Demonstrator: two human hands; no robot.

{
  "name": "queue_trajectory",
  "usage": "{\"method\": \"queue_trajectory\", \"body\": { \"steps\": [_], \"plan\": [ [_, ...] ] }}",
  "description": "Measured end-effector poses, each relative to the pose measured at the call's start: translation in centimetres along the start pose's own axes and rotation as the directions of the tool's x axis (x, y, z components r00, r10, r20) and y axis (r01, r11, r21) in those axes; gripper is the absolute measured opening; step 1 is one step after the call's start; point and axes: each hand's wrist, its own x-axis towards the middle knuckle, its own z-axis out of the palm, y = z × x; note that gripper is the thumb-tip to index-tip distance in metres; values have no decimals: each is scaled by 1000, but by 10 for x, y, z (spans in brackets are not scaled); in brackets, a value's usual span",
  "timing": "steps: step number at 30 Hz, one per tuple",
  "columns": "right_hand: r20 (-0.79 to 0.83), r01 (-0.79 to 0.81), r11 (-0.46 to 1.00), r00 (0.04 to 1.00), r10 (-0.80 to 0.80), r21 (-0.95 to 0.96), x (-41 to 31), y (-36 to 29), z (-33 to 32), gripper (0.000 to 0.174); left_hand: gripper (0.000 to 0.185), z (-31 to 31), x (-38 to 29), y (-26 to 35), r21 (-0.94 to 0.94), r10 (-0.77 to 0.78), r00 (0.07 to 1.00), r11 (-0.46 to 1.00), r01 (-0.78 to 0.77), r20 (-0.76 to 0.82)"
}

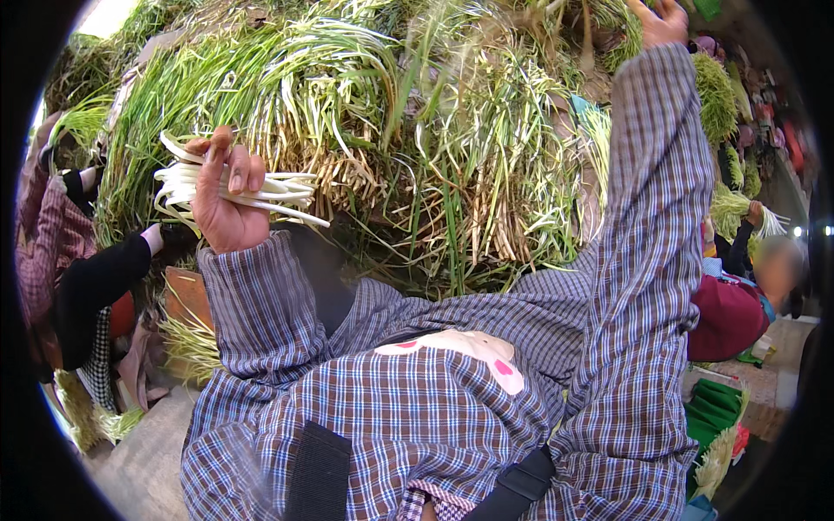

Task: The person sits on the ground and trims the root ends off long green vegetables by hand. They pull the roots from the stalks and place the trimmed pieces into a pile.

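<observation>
My left hand [231, 195] is raised at the left of the view, closed around a small bunch of white vegetable stalks [287, 193]; their cut-looking ends point right. Behind it lies a large heap of long green leafy stalks [313, 84] with pale stems and brownish root ends. My right hand [661, 23] reaches to the far upper right at the picture's edge, beside green leaves. Its fingers are partly cut off by the frame, and whether it holds anything is unclear. Loose, tangled stalks [482, 176] cover the heap in front of my body.
Co-workers sit close on both sides: a black sleeve [104, 286] at the left, a person in a maroon top [726, 319] at the right. Bundled greens [192, 348] lie near my left elbow. A green cloth or bag [710, 417] is at lower right.
</observation>
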Motion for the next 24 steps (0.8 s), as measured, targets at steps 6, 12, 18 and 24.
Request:
{"method": "queue_trajectory", "body": {
  "steps": [6,12,18,24],
  "plan": [
    [757,-197,938,554,346,-284,-124,75,53,38,16,0,-1,-1,6,-39,999,999,39,18],
    [610,-355,613,137,781,-706,-223,67,89,62,17,4,-3,-3,7,-64,998,998,63,22],
    [593,-203,610,141,792,-766,-268,50,122,71,17,7,-2,-4,26,-79,996,997,78,40],
    [708,-672,517,-15,706,-530,-313,31,110,68,17,10,-3,-6,24,-101,993,995,100,55]
  ]
}}
